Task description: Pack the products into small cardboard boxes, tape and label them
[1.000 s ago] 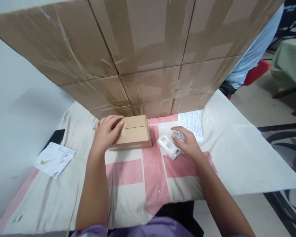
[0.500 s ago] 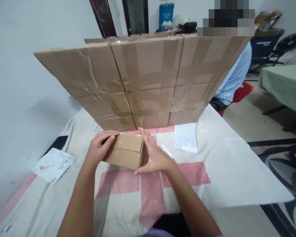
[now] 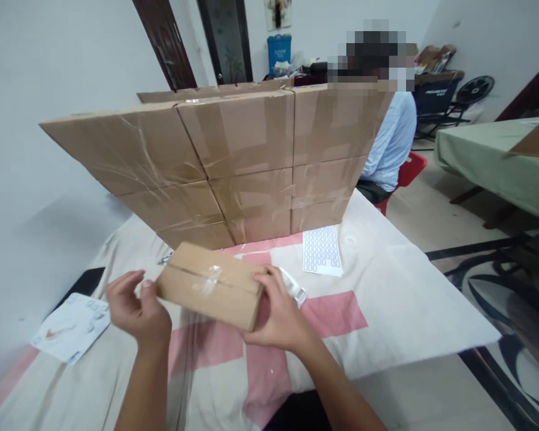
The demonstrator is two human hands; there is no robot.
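Box [image 3: 224,290], brown cardboard, closed, located in front of the person above the near middle of the counter [image 3: 386,299]. Top face turned toward the viewer, body tilted; seam runs lengthwise, with a clear tape strip [image 3: 212,280] across it. Contact between underside and cloth: cannot tell.

Right hand [image 3: 281,314]: closed partway around the box's right end, fingers at the far corner, thumb under the near corner. Grip spans the width of that end.

Left hand [image 3: 139,308]: half open, fingers loosely curled, thumb apart from them, nothing within the curl. Thumb lies right by the box's left end; touching or not, cannot tell.

Surroundings: white device [image 3: 300,294] on the cloth just beyond the right hand, partly hidden by it. Sheet of blue-outlined labels [image 3: 322,250] lies flat farther back, near the foot of the cardboard partition [image 3: 251,140], which stands upright across the counter. Printed white card [image 3: 74,328] to the left of the left hand, overlapping a black item [image 3: 83,284]. Counter cover is off-white with pink blocks. Behind the partition's right edge, another person in a light blue shirt [image 3: 394,137], seated on a red chair [image 3: 411,170].
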